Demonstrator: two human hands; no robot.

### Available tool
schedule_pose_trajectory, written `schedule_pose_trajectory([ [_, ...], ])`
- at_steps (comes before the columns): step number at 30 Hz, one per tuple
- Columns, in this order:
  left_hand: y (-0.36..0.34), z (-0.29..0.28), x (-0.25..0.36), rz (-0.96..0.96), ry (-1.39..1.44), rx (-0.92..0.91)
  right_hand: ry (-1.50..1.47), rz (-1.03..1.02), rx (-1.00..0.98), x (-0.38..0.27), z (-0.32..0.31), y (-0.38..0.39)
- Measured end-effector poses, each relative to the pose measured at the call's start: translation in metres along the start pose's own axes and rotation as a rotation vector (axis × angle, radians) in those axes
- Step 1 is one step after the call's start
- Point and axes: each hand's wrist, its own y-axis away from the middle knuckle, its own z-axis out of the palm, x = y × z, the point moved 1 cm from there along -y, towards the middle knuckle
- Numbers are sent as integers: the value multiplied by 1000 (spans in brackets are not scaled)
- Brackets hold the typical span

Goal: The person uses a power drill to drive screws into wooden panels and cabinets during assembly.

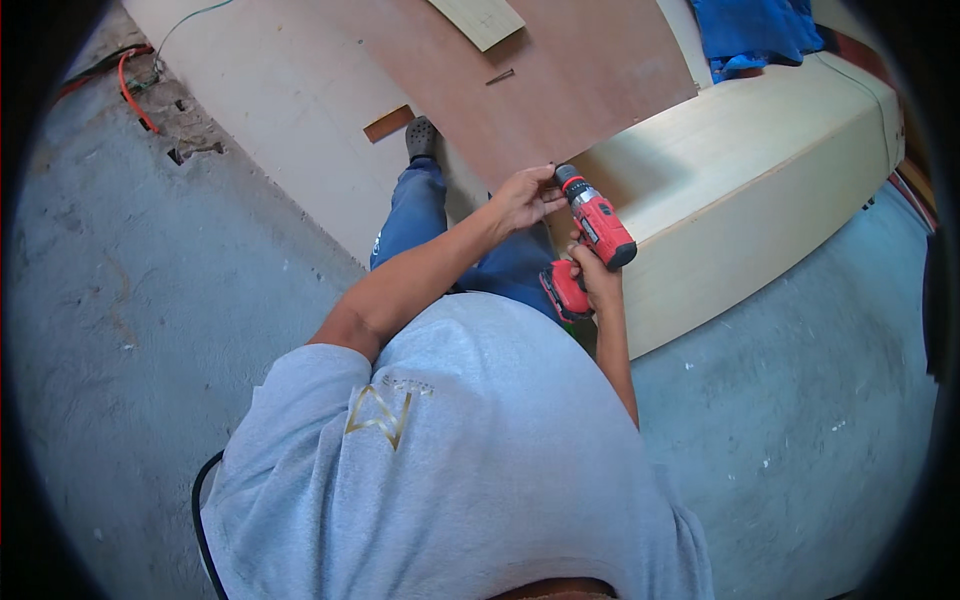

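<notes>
A red and black cordless drill (600, 222) is held in front of my body, its chuck facing away from me and slightly left. My right hand (598, 278) is wrapped around its grip, just above the red battery pack (566, 292). At the front of the chuck is my left hand (524, 200), with thumb and forefinger drawn together by its tip and the other fingers curled alongside. Whatever those fingertips pinch is too small to make out. Both hands are above the near edge of a reddish-brown plywood sheet (600, 85).
Right of the drill lies a long pale wooden box-like piece (740, 225), with blue cloth (750, 35) beyond it. On the plywood rest a pale board (485, 22) and a small thin dark piece (500, 77). A brown block (388, 124) sits by my shoe; an orange cable (132, 95) runs far left.
</notes>
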Motion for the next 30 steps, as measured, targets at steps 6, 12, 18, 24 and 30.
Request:
schedule_pose_trajectory([
  [6,-6,-8,-1,1,46,64,-41,88,-73,-1,-11,-8],
  [12,-6,-3,0,-25,-29,86,151,45,-10,-19,-10,1],
  [18,-8,-3,-5,37,22,97,168,-5,34,-13,-5,5],
  [24,-15,2,1,-71,-22,203,242,-2,149,-9,18,11],
  [30,64,59,20,938,-1101,160,524,-75,131,-33,19,16],
])
